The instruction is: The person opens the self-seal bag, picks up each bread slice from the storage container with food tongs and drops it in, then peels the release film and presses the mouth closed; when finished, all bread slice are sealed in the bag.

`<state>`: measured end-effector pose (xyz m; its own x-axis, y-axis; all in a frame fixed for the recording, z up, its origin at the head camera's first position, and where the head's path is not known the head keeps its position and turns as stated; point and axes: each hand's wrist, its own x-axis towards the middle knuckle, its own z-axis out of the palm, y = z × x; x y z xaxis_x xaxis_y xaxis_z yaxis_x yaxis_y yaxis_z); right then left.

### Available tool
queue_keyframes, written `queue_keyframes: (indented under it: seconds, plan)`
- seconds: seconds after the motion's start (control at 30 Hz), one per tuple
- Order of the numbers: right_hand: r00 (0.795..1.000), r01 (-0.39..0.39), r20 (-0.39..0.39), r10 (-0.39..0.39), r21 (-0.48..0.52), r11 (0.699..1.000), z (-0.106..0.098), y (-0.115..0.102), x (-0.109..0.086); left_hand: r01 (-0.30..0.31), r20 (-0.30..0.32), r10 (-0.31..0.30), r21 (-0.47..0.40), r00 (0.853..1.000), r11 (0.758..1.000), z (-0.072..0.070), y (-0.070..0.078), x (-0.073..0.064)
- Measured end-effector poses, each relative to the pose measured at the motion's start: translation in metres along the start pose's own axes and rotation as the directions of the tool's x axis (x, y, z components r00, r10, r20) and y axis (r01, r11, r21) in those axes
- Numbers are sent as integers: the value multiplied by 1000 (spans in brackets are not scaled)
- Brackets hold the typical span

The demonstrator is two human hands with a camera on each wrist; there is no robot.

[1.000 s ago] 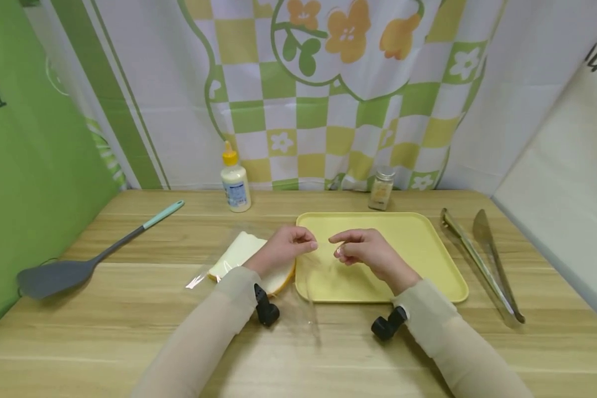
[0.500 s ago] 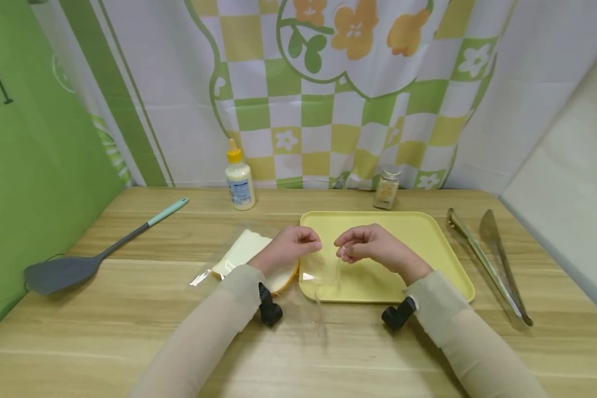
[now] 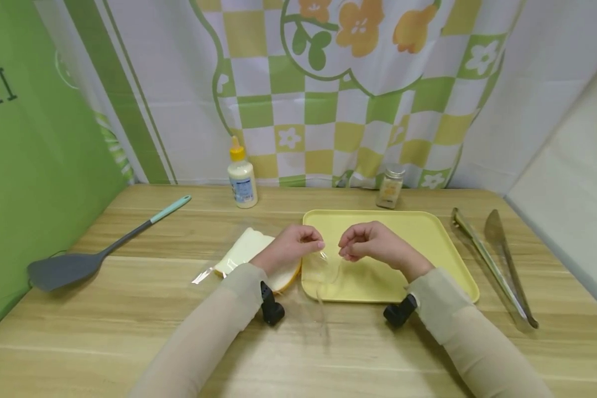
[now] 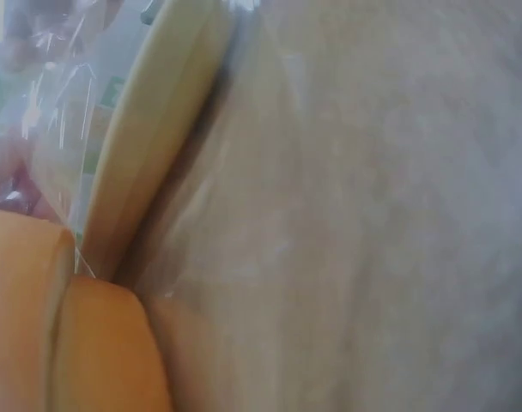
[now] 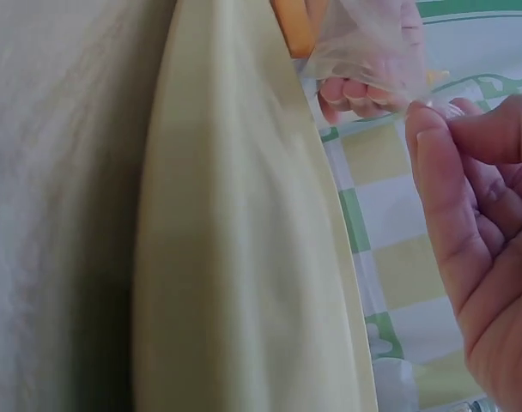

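Note:
Bread slices (image 3: 247, 247) with a brown crust lie at the left of the yellow tray (image 3: 440, 276), inside a clear plastic bag (image 3: 204, 274). My left hand (image 3: 289, 246) reaches over the bread and pinches the bag's film at the tray's left edge. Opposite it, my right hand (image 3: 378, 246) is above the tray, with thumb and fingertips pinching another part of the film, as the right wrist view shows. Loose film hangs between the two hands. In the left wrist view, crust edges (image 4: 106, 343) show at the lower left.
A grey spatula (image 3: 69, 271) lies on the left. At the back stand a yellow-capped squeeze bottle (image 3: 242, 185) and a small glass spice jar (image 3: 390, 190). Metal tongs (image 3: 497, 265) lie right of the tray. A patterned curtain (image 3: 323, 110) hangs behind the table.
My right hand's fingers have closed together onto the film. The whole scene has shifted slightly rightward in view; both hands keep about the same place over the bread and tray.

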<state>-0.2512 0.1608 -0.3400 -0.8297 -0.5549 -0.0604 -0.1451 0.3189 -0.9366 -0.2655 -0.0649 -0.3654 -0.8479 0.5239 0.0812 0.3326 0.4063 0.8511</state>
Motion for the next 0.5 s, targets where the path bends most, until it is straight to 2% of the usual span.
queue_keyframes:
  seconds: [0.2, 0.37, 0.5]
  plan:
    - [998, 43, 50, -37, -141, 989, -1, 0, 2, 7, 9, -7, 0, 1000, 1000, 2, 0, -1]
    - [994, 104, 55, -91, -301, 948, -3, -2, 2, 14, 19, -14, 1, 1000, 1000, 0, 1, -1]
    - [991, 137, 45, -130, -369, 919, -5, -2, -2, 1, 27, -2, 11, 1000, 1000, -2, -2, 0]
